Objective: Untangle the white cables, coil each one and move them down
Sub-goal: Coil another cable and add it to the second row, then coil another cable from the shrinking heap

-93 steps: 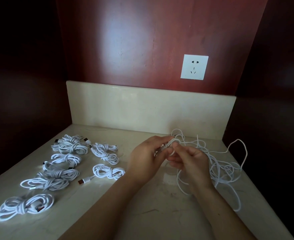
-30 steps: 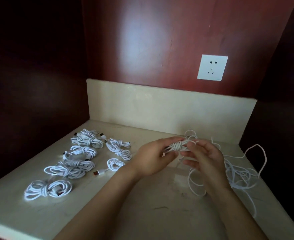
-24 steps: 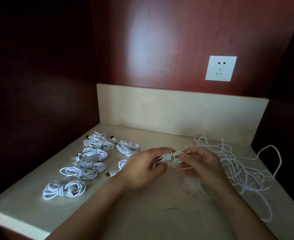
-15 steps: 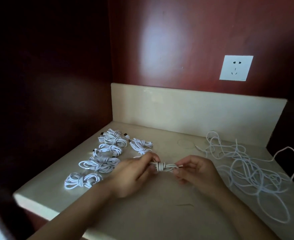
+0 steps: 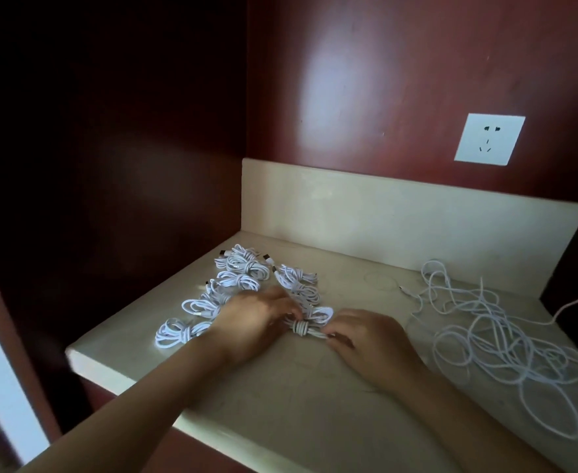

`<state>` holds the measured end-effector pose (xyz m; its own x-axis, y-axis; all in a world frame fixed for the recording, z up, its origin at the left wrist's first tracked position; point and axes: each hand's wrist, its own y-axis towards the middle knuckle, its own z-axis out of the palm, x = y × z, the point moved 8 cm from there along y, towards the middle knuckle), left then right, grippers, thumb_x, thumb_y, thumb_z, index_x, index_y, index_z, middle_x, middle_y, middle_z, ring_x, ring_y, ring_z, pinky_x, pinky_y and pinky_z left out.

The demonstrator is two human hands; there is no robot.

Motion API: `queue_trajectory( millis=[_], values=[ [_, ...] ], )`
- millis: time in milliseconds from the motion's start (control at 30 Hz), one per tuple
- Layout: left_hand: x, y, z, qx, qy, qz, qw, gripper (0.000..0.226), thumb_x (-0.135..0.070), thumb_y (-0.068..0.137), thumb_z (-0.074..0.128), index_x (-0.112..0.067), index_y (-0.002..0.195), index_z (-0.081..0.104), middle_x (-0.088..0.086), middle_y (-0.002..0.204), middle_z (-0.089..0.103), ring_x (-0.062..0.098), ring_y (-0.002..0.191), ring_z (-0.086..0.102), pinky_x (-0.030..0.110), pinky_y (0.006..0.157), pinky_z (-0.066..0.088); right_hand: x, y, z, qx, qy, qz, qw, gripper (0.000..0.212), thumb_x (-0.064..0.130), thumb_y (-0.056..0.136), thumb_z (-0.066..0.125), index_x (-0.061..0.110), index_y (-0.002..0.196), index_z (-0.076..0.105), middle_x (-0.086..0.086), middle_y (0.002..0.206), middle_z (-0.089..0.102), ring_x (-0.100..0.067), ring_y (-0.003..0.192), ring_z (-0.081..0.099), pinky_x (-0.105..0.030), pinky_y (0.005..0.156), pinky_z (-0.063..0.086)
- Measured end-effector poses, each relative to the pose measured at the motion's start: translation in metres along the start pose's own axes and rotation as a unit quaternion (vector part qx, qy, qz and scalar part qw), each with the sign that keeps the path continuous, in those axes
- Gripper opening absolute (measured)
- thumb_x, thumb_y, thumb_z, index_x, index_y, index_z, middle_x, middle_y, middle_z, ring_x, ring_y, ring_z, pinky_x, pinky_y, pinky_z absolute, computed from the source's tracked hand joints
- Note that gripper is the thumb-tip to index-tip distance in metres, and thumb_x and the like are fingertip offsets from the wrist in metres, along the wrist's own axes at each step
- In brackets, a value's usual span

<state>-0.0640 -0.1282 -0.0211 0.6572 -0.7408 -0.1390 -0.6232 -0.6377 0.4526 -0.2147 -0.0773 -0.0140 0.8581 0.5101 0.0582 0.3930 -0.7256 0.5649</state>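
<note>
Left hand (image 5: pixel 253 319): I see fingers curled, pinching the coiled cable (image 5: pixel 306 327), frame centre.
Right hand (image 5: pixel 369 339): fingertips pinch its other end.

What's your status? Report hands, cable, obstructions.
Left hand and right hand pinch coiled cable at counter. Tangled pile right. Finished coils close left.

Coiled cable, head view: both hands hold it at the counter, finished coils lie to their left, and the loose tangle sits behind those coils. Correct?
No: the head view shows the loose tangle on the right of the counter, beyond the right hand, not behind the finished coils. The left hand and right hand do hold the coiled cable.
</note>
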Motion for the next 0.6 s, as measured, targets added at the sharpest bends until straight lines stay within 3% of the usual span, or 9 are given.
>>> queue_trajectory(
  millis=[200, 433, 600],
  values=[
    [0.013, 0.022, 0.005, 0.037, 0.006, -0.066, 0.997, 0.027, -0.027, 0.089, 0.061, -0.039, 0.112, 0.067, -0.014, 0.116, 0.061, 0.012, 0.104, 0.061, 0.027, 0.081, 0.049, -0.019, 0.023, 0.016, 0.045, -0.058, 0.026, 0.997, 0.015, 0.032, 0.078, 0.054, 0.025, 0.077, 0.067, 0.006, 0.079, 0.067, -0.019, 0.071, 0.065, -0.027, 0.054, 0.046],
    [0.022, 0.034, 0.005, 0.017, 0.021, -0.089, 0.996, 0.026, -0.027, 0.090, 0.062, -0.038, 0.113, 0.068, -0.013, 0.117, 0.061, 0.012, 0.104, 0.061, 0.021, 0.073, 0.036, -0.027, 0.034, 0.029, 0.049, -0.081, 0.065, 0.993, 0.023, 0.028, 0.075, 0.048, 0.021, 0.076, 0.070, 0.001, 0.080, 0.068, -0.025, 0.073, 0.066, -0.033, 0.054, 0.050],
    [0.020, 0.027, 0.002, -0.006, 0.018, -0.096, 0.995, 0.035, -0.044, 0.075, 0.056, -0.037, 0.106, 0.070, -0.012, 0.108, 0.063, 0.012, 0.104, 0.061, 0.024, 0.081, 0.044, -0.025, 0.016, 0.026, 0.068, -0.079, 0.051, 0.993, 0.027, 0.033, 0.087, 0.050, 0.029, 0.100, 0.073, 0.006, 0.093, 0.073, -0.022, 0.081, 0.069, -0.032, 0.059, 0.056]
  ],
)
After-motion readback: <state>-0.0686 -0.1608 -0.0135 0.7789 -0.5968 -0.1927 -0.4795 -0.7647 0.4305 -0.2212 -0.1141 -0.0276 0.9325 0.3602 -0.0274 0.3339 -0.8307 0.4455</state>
